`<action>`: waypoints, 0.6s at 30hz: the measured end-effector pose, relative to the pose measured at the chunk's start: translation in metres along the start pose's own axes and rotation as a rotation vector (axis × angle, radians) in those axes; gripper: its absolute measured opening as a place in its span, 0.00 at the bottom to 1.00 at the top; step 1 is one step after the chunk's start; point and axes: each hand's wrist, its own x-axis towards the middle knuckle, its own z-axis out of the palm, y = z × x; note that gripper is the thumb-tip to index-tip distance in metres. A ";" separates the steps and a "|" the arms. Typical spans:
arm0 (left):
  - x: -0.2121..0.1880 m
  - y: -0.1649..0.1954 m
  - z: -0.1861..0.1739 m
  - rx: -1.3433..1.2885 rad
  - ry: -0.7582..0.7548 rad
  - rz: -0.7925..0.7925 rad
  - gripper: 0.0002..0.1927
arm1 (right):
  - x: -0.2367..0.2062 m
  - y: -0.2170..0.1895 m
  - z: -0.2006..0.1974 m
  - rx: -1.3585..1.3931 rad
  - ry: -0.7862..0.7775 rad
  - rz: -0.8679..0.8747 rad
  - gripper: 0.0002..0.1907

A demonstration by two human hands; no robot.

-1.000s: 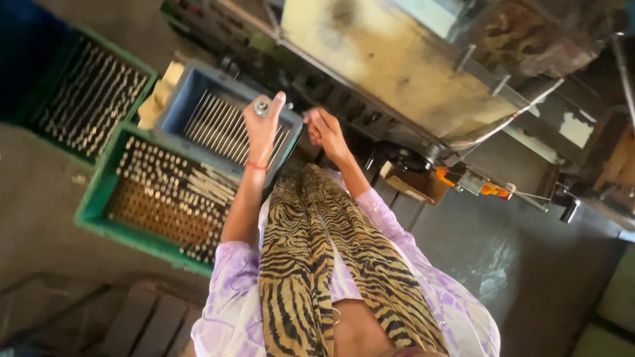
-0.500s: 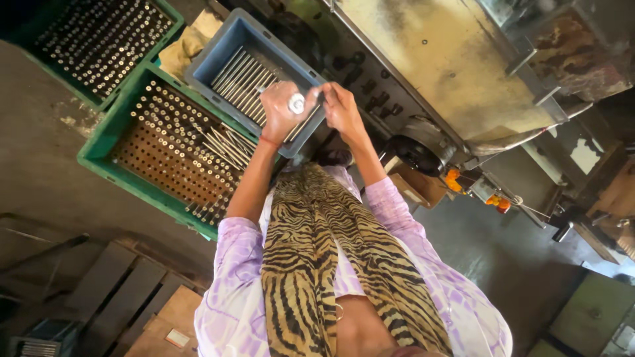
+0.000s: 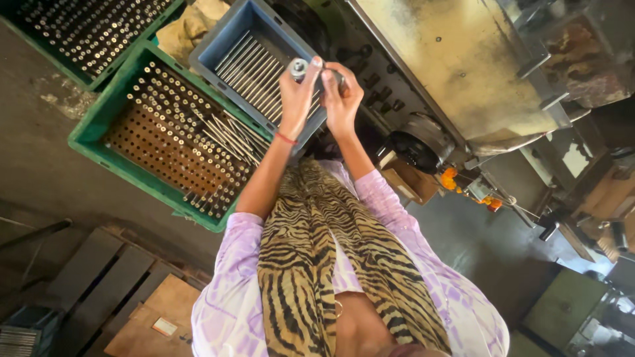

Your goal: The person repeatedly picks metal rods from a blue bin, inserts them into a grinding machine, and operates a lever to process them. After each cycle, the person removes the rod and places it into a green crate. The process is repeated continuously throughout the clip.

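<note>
The left hand (image 3: 296, 92) is closing its fingers around one short metal piece with a round grey end (image 3: 299, 67), holding it up above the blue crate (image 3: 213, 49); the right hand (image 3: 342, 98) is curling in just beside it, its fingertips touching the other end of the same piece, though how firmly it is gripping cannot be told; the piece is looking dull grey, with a ring-shaped end facing the camera. A thin red band (image 3: 286, 138) is sitting on the left wrist.

Three crates are showing: the one blue crate under the hands is holding a layer of long thin metal rods lying side by side, too many to count; a green crate (image 3: 92, 132) just beside it is holding rods standing upright in rows, with a handful lying loose across them; a second green crate (image 3: 40, 49) at the top left edge is also standing full of upright rods. A large grey machine (image 3: 456, 59) is standing beyond the hands. One small pale rectangular label (image 3: 164, 326) is lying on a brown board (image 3: 139, 330) near the bottom left; a striped scarf (image 3: 311, 264) is hanging over the lilac shirt (image 3: 221, 311).
</note>
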 end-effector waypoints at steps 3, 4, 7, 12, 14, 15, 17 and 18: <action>-0.003 -0.003 -0.007 0.231 -0.242 0.104 0.10 | 0.009 -0.006 0.002 0.172 0.096 0.014 0.10; -0.006 -0.006 -0.012 0.368 -0.277 0.032 0.10 | 0.010 -0.010 0.000 0.256 0.162 0.005 0.09; -0.017 -0.022 -0.030 0.780 -0.372 0.159 0.09 | 0.022 -0.028 -0.016 0.449 0.281 -0.059 0.08; -0.025 -0.060 -0.083 0.941 -0.592 0.437 0.05 | 0.014 -0.051 -0.085 0.373 0.365 -0.223 0.08; -0.017 -0.076 -0.101 1.254 -0.731 0.326 0.04 | -0.009 -0.045 -0.109 0.265 0.388 -0.197 0.08; -0.010 -0.083 -0.104 1.299 -0.811 0.298 0.03 | -0.021 -0.041 -0.120 0.211 0.402 -0.184 0.08; 0.002 -0.094 -0.105 1.381 -0.972 0.236 0.04 | -0.044 -0.031 -0.136 0.137 0.455 -0.126 0.09; 0.008 -0.097 -0.102 1.410 -0.984 0.267 0.04 | -0.053 -0.027 -0.143 0.101 0.480 -0.099 0.10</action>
